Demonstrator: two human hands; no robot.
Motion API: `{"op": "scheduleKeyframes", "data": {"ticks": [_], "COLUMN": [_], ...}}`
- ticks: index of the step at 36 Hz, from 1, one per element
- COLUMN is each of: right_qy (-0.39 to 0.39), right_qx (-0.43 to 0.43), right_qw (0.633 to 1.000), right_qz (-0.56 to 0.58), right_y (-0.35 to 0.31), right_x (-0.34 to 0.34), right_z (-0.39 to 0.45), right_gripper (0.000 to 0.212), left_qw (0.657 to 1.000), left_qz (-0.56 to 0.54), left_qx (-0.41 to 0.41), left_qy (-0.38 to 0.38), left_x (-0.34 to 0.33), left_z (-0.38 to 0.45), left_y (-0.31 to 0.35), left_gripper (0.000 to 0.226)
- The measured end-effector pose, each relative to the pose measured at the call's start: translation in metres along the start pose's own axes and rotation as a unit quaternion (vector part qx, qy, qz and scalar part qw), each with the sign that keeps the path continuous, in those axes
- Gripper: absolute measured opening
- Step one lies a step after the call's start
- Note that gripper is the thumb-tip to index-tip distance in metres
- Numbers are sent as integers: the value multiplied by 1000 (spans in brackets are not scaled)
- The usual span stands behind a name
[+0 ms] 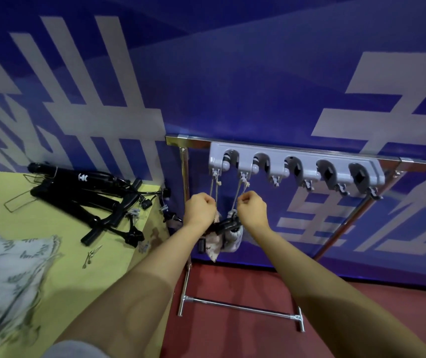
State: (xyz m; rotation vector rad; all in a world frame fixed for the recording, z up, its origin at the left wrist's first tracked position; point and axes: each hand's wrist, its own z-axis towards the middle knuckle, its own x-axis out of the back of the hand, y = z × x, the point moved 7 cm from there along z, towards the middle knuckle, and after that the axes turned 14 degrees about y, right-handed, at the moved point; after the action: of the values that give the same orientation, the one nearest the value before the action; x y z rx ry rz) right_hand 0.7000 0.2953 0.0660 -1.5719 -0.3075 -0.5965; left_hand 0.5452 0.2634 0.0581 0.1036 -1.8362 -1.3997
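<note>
A grey plastic holder (297, 164) with several round clamps and small hooks is fixed to the top bar of a chrome rack (284, 148). Two drawstring cords hang from its two leftmost hooks. My left hand (200, 208) pinches the left cord (214, 186) and my right hand (252, 206) pinches the right cord (240, 188). Below my wrists hang small fabric pouches (228, 236) on these cords, with a black hanger part across them, partly hidden by my hands.
A yellow table (51, 223) stands to the left with a pile of black hangers (95, 202), a wire hanger, loose clips and a patterned cloth (7, 275). A blue banner wall is behind the rack. The floor is red, with the rack's base bar (242, 308) low down.
</note>
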Motion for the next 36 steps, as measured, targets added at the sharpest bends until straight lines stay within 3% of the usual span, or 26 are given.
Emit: {"op": "scheduleKeyframes", "data": {"ticks": [12, 20, 24, 32, 36], "right_qy": [-99, -144, -175, -229, -250], "right_qx": [50, 26, 24, 46, 106], "right_qw": [994, 988, 983, 972, 962], "right_qz": [5, 38, 44, 20, -25], "right_y": [-49, -77, -98, -123, -131], "right_x": [-76, -167, -217, -316, -351], "right_z": [-77, -130, -166, -226, -246], "right_gripper": [20, 29, 19, 22, 23], "left_qw": [999, 997, 996, 992, 989], "left_qz": [-11, 51, 62, 106, 138], "left_qx": [11, 15, 22, 54, 51], "left_qy": [28, 58, 63, 48, 16], "left_x": [107, 205, 253, 326, 343], "left_z": [12, 22, 34, 59, 73], "left_y": [-75, -134, -174, -268, -302], "left_gripper": [28, 18, 16, 15, 16]}}
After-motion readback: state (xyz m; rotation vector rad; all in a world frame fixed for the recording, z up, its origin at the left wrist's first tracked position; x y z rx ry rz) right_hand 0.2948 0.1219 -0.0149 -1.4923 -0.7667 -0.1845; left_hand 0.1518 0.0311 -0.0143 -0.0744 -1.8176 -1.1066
